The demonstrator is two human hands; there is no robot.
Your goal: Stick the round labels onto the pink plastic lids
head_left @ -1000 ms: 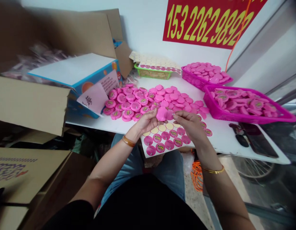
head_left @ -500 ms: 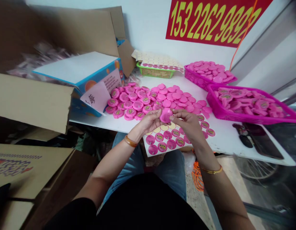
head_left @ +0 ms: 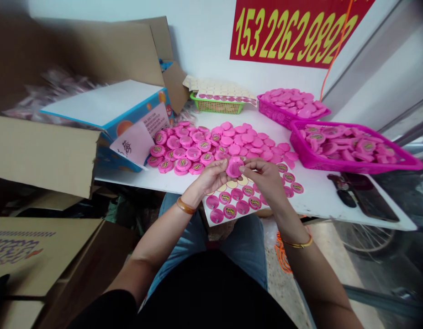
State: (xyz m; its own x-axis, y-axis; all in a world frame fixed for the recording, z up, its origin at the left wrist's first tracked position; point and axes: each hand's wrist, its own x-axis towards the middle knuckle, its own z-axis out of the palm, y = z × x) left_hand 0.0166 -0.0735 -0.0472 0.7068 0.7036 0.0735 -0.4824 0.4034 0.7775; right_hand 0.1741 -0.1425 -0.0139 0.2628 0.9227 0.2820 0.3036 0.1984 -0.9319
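Between my fingers is a round pink plastic case [head_left: 234, 167], held above the sticker sheet. My left hand [head_left: 213, 176] grips its left side with thumb and fingers. The thumb and fingertips of my right hand [head_left: 264, 176] press at its right edge, closed on it. Beneath lies a white sheet of round pink stickers [head_left: 228, 209], several spots on it bare and cream-coloured. Just beyond my hands spreads a heap of pink cases; those on the left [head_left: 184, 153] carry labels, those on the right [head_left: 247, 138] look plain.
Two magenta baskets [head_left: 355, 168] of pink cases stand at the right. A green basket [head_left: 216, 106] with sticker sheets is at the back. A blue box [head_left: 136, 109] and open cartons [head_left: 43, 155] crowd the left. A phone [head_left: 372, 198] and keys [head_left: 346, 195] lie near the right edge.
The view has shifted slightly. Both hands stay on the pink case, the right fingertips still at its right edge; little else differs.
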